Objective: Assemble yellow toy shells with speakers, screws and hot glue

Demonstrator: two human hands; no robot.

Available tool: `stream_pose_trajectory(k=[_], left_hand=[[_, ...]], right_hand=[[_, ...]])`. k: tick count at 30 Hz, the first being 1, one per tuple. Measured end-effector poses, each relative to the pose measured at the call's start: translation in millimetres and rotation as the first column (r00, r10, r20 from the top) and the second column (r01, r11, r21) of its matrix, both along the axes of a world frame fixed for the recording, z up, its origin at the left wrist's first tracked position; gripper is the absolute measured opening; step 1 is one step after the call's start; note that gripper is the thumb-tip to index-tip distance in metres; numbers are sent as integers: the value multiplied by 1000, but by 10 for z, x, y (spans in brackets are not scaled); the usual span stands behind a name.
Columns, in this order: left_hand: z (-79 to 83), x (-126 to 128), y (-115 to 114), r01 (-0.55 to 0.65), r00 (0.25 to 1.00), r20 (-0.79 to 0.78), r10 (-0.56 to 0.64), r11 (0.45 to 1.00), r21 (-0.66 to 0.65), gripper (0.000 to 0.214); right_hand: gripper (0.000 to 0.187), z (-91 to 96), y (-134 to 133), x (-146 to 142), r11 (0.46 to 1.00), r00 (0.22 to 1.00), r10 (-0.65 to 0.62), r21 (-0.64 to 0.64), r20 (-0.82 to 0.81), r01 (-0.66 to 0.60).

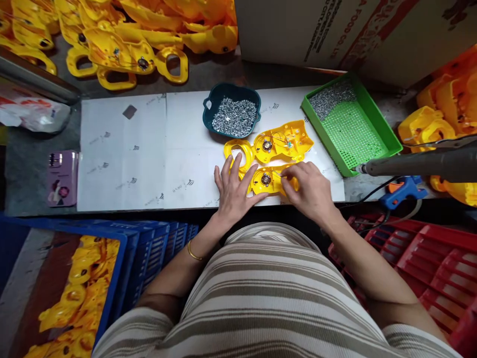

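Observation:
Two yellow plastic shells lie on the white sheet (122,154) at the table's front. The near shell (265,180) shows a round metal part in its middle. My left hand (234,191) lies flat on its left end, fingers spread, steadying it. My right hand (310,189) is curled over the shell's right end, fingertips pinched together near the round part; what they pinch is too small to make out. The far shell (283,142) lies just behind, with a loop handle (238,149) at its left and small wires inside.
A dark teal bowl of screws (231,115) stands behind the shells. A green tray with screws (352,129) is at right; a powered screwdriver (421,163) hangs over its corner. A purple phone (61,178) lies left. Yellow shells pile at back, blue and red crates flank me.

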State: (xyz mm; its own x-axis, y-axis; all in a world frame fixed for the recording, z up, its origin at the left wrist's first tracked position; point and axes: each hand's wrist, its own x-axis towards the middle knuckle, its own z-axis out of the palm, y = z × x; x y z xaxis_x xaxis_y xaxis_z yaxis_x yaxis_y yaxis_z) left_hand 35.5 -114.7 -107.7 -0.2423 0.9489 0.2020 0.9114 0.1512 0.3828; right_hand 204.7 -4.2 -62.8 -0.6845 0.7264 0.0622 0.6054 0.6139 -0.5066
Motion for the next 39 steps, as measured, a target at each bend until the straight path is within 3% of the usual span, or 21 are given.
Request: stream_pose_trajectory(k=[2,5,10,15,20,26,39], left_hand=[[70,72,70,25,999,41,-26,999,28,54],[141,256,254,119,986,111,-125,991,59,30],[124,502,499,234,950,190,-246,969,84,19],[110,495,512,265,940,194,-280,959,98,19],[125,445,481,277,937,190,-294,954,113,21],[138,437,466,242,956,139,-257,964,113,23],[182,478,488,275,914,263,-308,949,157,18]], right_hand=[[7,-1,22,158,983,982,-142,-132,-128,125],[7,-20,12,325,942,945,-266,-258,-191,214],[13,-46,-16,432,925,910,-299,-323,-287,202],[17,-90,25,538,881,885,-328,-445,-330,160],[17,-149,59,593,933,928,-216,-343,-304,105],[14,-104,-5,578,961,933,-223,-224,-282,162],[15,-95,-21,619,947,916,-252,-272,-311,168]])
